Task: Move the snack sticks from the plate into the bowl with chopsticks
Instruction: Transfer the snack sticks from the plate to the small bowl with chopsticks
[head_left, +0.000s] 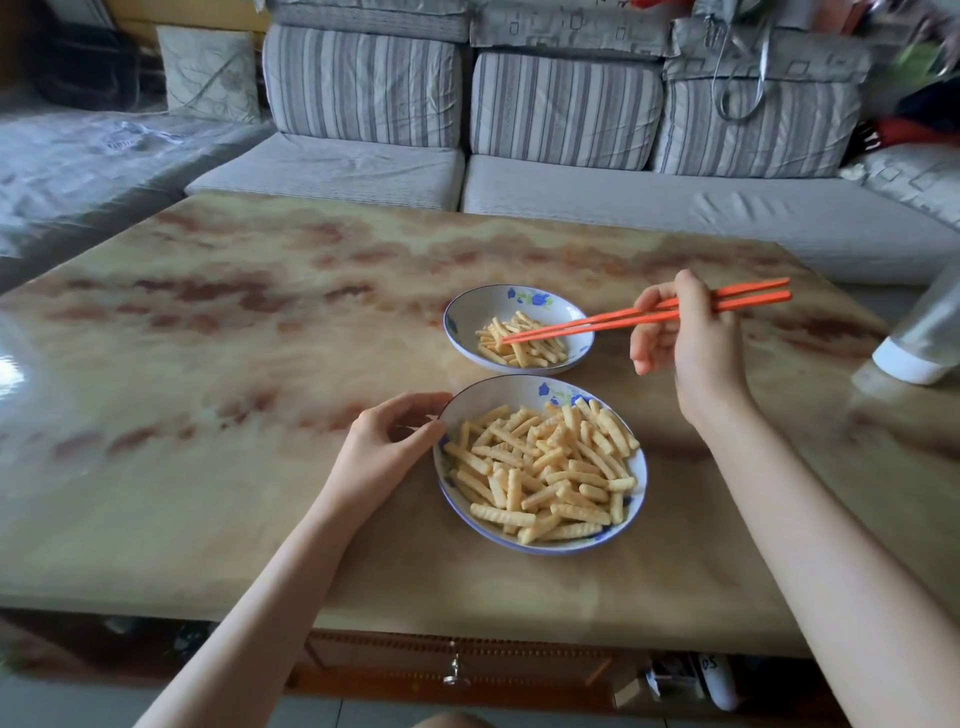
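The orange chopsticks (623, 317) are being held in the right hand (685, 338), with the fingers curled round the upper shafts. The tips are being kept nearly together, low against the pile in the bowl (467, 306), the smaller far dish. Whether a stick is being pinched there cannot be told.

The plate (643, 467), the larger near dish, is being gripped at its left rim by the left hand (387, 447), thumb at the edge and fingers curled round the outside. Likely reason: the plate is being steadied so it is not being shoved across the glossy worktop (208, 364) during picking.

Most of the snack sticks (540, 467) are lying heaped on the plate; a smaller batch is lying in the bowl. Judged: a drop-off is being done and the task is well short of half.

The bowl is being kept just beyond the plate, rims near but apart, probably so that each carry is being kept short.

The sticks are looking ridged and brittle, so a light pinch near mid-length is being called for. Too much squeeze is likely to snap one; too little is likely to drop it on the worktop.

A clear container (924, 338) with a white end is lying at the worktop's right edge, well apart from both dishes.
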